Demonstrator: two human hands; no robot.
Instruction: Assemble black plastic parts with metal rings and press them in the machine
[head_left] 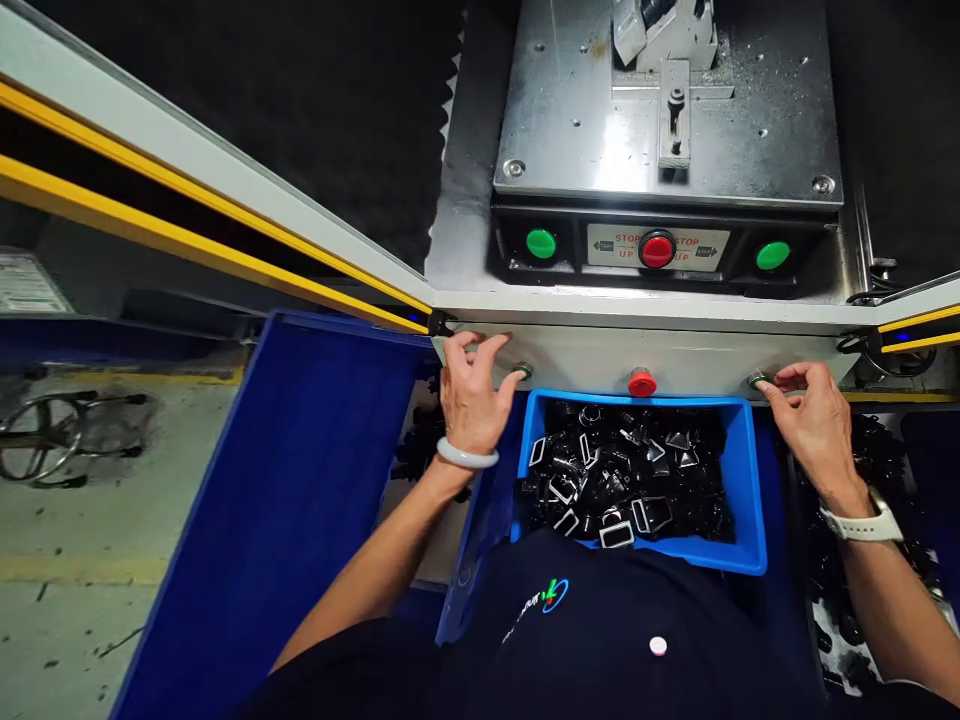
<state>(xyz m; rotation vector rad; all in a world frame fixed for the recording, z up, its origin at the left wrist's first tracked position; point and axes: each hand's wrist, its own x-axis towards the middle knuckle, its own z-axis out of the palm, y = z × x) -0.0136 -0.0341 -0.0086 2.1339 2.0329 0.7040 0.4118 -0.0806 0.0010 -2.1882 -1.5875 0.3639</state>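
Observation:
On the pale front panel (577, 360) of a machine, my left hand (476, 395) touches a green button (523, 371) with its thumb. Its fingers are bent and apart, holding nothing. Across the panel, the thumb of my right hand (814, 425) rests on a second green button (757, 378); the fingers of that hand curl loosely above it, with nothing held. Between the two hands is a red mushroom-shaped button (642, 381). Below it, a blue bin (752, 500) holds many glossy black parts (615, 480), some with bare metal rectangular rims.
Behind the panel stands a metal plate (570, 130) with a clamp fixture (673, 110). A black control box (517, 255) carries two green buttons and one red one. Yellow-edged bars (225, 245) flank the opening. Large dark blue containers (300, 450) stand on both sides.

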